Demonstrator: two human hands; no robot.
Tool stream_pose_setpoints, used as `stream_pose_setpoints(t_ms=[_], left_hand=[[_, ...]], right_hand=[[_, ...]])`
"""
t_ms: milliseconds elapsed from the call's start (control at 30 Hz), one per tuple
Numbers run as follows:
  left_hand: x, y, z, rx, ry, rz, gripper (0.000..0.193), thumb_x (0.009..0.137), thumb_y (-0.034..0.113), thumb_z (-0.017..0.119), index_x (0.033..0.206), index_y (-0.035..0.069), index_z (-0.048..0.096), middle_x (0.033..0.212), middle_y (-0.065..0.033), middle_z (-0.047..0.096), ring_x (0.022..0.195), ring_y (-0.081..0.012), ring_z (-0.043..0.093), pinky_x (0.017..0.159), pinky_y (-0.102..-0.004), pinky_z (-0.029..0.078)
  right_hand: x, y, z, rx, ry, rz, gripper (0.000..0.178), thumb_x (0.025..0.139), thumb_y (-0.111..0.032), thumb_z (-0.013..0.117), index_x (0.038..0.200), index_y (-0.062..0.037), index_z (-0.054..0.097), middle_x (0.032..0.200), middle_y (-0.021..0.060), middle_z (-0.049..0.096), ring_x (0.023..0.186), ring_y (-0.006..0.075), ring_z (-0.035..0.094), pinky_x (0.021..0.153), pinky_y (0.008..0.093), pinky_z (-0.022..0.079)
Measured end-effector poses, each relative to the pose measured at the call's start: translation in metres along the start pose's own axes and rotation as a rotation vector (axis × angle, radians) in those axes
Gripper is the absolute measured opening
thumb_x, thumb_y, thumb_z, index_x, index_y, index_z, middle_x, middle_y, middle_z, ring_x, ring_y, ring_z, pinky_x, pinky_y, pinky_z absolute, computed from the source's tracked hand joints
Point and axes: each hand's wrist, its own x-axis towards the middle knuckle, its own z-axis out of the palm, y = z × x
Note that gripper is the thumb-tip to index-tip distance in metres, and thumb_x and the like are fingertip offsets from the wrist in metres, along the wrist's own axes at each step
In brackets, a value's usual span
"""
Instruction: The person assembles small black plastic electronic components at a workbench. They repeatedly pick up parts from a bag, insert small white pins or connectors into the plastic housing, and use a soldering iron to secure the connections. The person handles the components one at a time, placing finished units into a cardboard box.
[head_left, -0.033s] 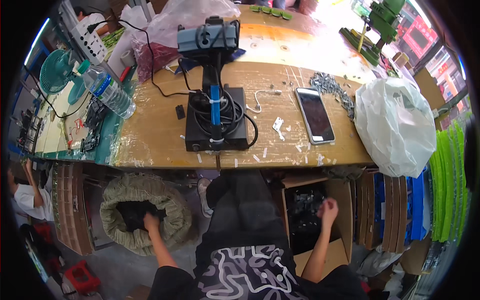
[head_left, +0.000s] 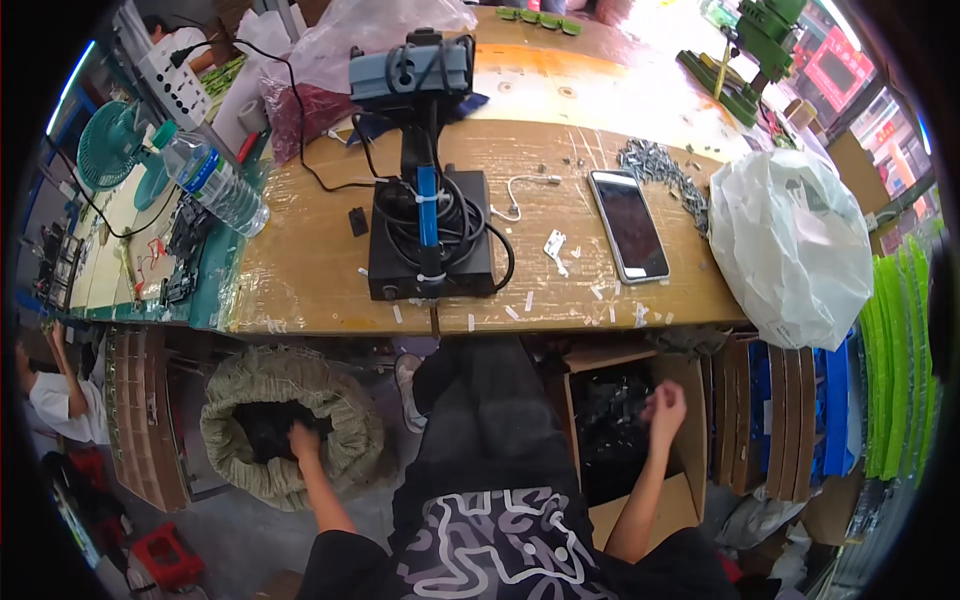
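Note:
My left hand point(head_left: 304, 441) reaches into the mouth of a khaki woven sack point(head_left: 350, 410) with a rolled rim, beside dark contents point(head_left: 262, 430) whose kind I cannot make out. Its fingers are smeared and partly lost against the dark. Over an open cardboard box point(head_left: 688, 470) on the right hangs my right hand point(head_left: 664, 408), fingers curled together. Whatever they pinch, if anything, is too small to name. Inside that box lie many small black glossy pieces point(head_left: 612, 425).
Ahead is a tape-covered table point(head_left: 330, 290) bearing a black box with coiled cable point(head_left: 432, 240), a phone point(head_left: 630, 228), a water bottle point(head_left: 215, 180) and a white plastic bag point(head_left: 790, 250). Cardboard stacks point(head_left: 145, 420) stand left of the sack. A green machine point(head_left: 750, 60) stands far right.
My right hand has moved slightly right and up over the box. My left hand stays in the sack. The whole view has shifted very slightly.

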Motion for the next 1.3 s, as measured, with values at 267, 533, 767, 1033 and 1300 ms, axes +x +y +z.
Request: stream_pose_setpoints(t_ms=[267,533,767,1033,1300], left_hand=[[0.018,0.008,-0.024,-0.239,-0.171,0.012,0.036,0.064,0.021,0.067,0.089,-0.004,0.060,0.089,-0.0229,0.059,0.089,-0.0350,0.056,0.076,-0.0396,0.044],[0.010,0.006,-0.016,-0.452,-0.041,-0.140,0.030,0.064,0.019,0.067,0.082,-0.004,0.060,0.081,-0.0205,0.061,0.080,-0.0324,0.058,0.072,-0.0362,0.044],[0.020,-0.006,-0.008,-0.460,0.009,-0.174,0.028,0.064,0.020,0.066,0.077,-0.003,0.057,0.074,-0.0186,0.059,0.072,-0.0306,0.058,0.069,-0.0358,0.044],[0.003,-0.014,-0.048,-0.398,0.041,-0.006,0.030,0.066,0.024,0.065,0.074,-0.002,0.051,0.070,-0.0162,0.057,0.067,-0.0311,0.054,0.065,-0.0379,0.043],[-0.033,0.020,-0.122,-0.607,0.121,-0.206,0.023,0.069,0.018,0.062,0.079,0.000,0.051,0.065,-0.0078,0.051,0.053,-0.0142,0.053,0.044,-0.0286,0.048]], right_hand=[[0.024,-0.207,0.053,0.044,0.005,-0.591,0.018,0.082,-0.007,0.053,0.099,-0.0007,0.054,0.069,0.0030,0.055,0.058,0.0078,0.050,0.052,0.0202,0.040],[0.159,-0.229,0.114,-0.741,0.119,-0.973,0.015,0.075,-0.002,0.049,0.088,0.0036,0.054,0.090,0.0193,0.055,0.079,0.0323,0.057,0.071,0.0395,0.046],[0.180,-0.226,0.128,-1.038,0.105,-0.865,0.012,0.074,-0.004,0.049,0.077,0.0043,0.057,0.091,0.0211,0.053,0.083,0.0352,0.056,0.070,0.0422,0.047],[0.182,-0.218,0.112,-0.555,-0.046,-0.927,0.014,0.076,-0.008,0.050,0.081,0.0042,0.054,0.073,0.0199,0.058,0.073,0.0310,0.057,0.063,0.0387,0.043],[0.101,-0.199,0.059,-0.131,-0.169,-0.761,0.017,0.079,-0.010,0.059,0.089,0.0038,0.057,0.074,0.0062,0.056,0.065,0.0110,0.053,0.058,0.0217,0.044]])
